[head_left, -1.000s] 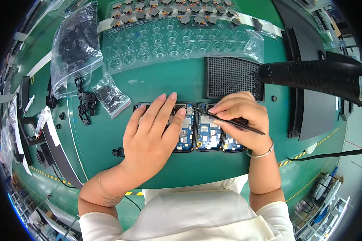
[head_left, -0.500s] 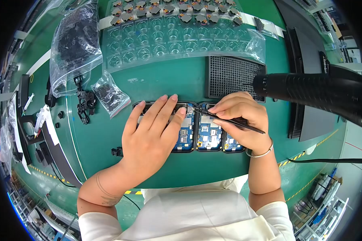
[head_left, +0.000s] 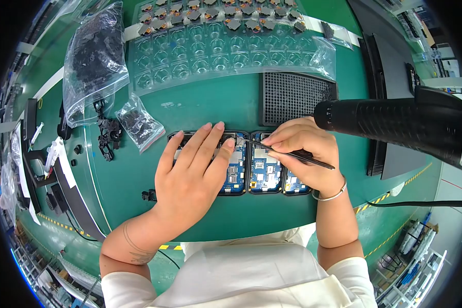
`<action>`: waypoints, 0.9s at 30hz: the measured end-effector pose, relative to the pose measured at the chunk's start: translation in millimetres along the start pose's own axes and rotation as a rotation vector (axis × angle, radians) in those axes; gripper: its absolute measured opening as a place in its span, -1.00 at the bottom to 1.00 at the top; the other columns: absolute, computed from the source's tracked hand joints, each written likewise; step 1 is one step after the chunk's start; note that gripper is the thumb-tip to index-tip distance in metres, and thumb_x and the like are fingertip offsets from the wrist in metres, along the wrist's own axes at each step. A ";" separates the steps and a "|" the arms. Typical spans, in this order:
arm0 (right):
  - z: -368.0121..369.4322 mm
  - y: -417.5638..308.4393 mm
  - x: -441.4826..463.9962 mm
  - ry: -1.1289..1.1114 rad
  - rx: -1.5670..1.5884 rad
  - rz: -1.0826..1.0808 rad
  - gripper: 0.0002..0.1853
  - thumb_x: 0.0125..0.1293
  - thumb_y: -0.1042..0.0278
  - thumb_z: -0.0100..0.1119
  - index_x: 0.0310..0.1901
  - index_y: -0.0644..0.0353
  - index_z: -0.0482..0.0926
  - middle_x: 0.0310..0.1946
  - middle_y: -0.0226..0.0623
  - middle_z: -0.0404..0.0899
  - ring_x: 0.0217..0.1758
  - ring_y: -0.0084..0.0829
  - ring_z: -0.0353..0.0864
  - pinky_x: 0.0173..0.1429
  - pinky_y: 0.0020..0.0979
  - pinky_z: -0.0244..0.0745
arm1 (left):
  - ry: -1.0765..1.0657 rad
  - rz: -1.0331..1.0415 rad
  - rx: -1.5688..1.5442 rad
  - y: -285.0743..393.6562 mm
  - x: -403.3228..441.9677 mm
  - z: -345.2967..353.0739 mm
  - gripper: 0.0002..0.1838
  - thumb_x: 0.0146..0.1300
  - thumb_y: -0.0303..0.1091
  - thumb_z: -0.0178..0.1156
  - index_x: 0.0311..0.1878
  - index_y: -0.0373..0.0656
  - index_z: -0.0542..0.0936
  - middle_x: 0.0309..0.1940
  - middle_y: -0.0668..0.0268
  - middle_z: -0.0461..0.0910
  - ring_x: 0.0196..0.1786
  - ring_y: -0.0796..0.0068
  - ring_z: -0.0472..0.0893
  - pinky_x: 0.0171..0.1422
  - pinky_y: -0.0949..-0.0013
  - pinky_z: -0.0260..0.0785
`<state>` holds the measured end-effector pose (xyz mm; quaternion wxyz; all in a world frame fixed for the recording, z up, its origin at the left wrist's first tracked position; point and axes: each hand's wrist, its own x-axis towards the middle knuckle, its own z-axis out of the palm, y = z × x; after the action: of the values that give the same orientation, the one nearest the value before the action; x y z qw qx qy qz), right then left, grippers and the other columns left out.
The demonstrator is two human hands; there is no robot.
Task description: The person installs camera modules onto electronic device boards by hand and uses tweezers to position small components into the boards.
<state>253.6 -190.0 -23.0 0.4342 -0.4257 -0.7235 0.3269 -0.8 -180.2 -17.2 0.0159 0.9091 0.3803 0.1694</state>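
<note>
Several blue circuit boards [head_left: 265, 174] in black frames lie side by side on the green table. My left hand [head_left: 192, 177] rests over the left boards with its fingers spread, the index fingertip and thumb near the upper edge of one board. In my right hand [head_left: 308, 149] are black tweezers [head_left: 313, 160], pinched between thumb and fingers. The tweezers' tips reach the top of the board beside my left fingers. What lies between the tips is too small to tell. My left palm hides part of the left boards.
A clear blister tray [head_left: 215, 49] with small parts spans the back. Behind my right hand lies a black grid tray [head_left: 292, 97], with a black cylindrical device [head_left: 390, 118] reaching over from the right. Bags of black parts [head_left: 95, 66] and loose black pieces [head_left: 108, 134] lie left.
The black cylindrical device appears lower and further left than before. The view has shifted slightly. Both hands keep nearly the same pose, the tweezers still at the same board.
</note>
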 end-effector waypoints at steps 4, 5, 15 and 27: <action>-1.0 -0.1 2.0 -0.008 -0.073 -0.011 -0.82 0.08 0.53 0.49 -0.33 0.15 0.65 -0.20 -0.32 0.80 -0.06 -0.27 0.75 0.04 -0.28 0.50 | 0.002 0.004 -0.001 -0.4 -0.5 -0.2 -0.59 0.25 -0.35 0.32 0.19 -0.09 0.62 0.28 0.20 0.60 0.31 0.23 0.59 0.45 0.01 0.26; -1.0 -1.0 1.4 -0.007 -0.087 -0.004 -0.82 0.08 0.52 0.49 -0.33 0.13 0.65 -0.20 -0.34 0.80 -0.05 -0.28 0.75 0.06 -0.28 0.48 | 0.003 0.003 -0.003 -0.3 -0.8 0.0 -0.59 0.25 -0.35 0.32 0.19 -0.09 0.62 0.28 0.20 0.60 0.31 0.23 0.59 0.45 0.01 0.26; -2.0 -2.5 1.8 -0.018 -0.105 0.005 -0.82 0.07 0.50 0.51 -0.33 0.11 0.65 -0.20 -0.37 0.80 -0.05 -0.32 0.75 0.10 -0.29 0.43 | 0.008 0.008 -0.002 -1.2 -2.0 1.8 -0.56 0.20 -0.38 0.32 0.19 -0.09 0.62 0.29 0.21 0.59 0.31 0.25 0.58 0.44 0.01 0.27; -2.6 -2.3 2.4 0.009 -0.065 0.003 -0.82 0.07 0.53 0.50 -0.32 0.15 0.65 -0.20 -0.32 0.80 -0.06 -0.27 0.76 0.09 -0.26 0.47 | -0.001 0.015 -0.006 -1.7 -2.3 -0.5 -0.54 0.18 -0.38 0.32 0.19 -0.09 0.61 0.31 0.21 0.58 0.33 0.26 0.57 0.44 0.00 0.27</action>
<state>254.6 -188.6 -19.2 0.4230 -0.4422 -0.7309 0.3020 -3.7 -180.6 -17.7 0.0177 0.9120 0.3728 0.1702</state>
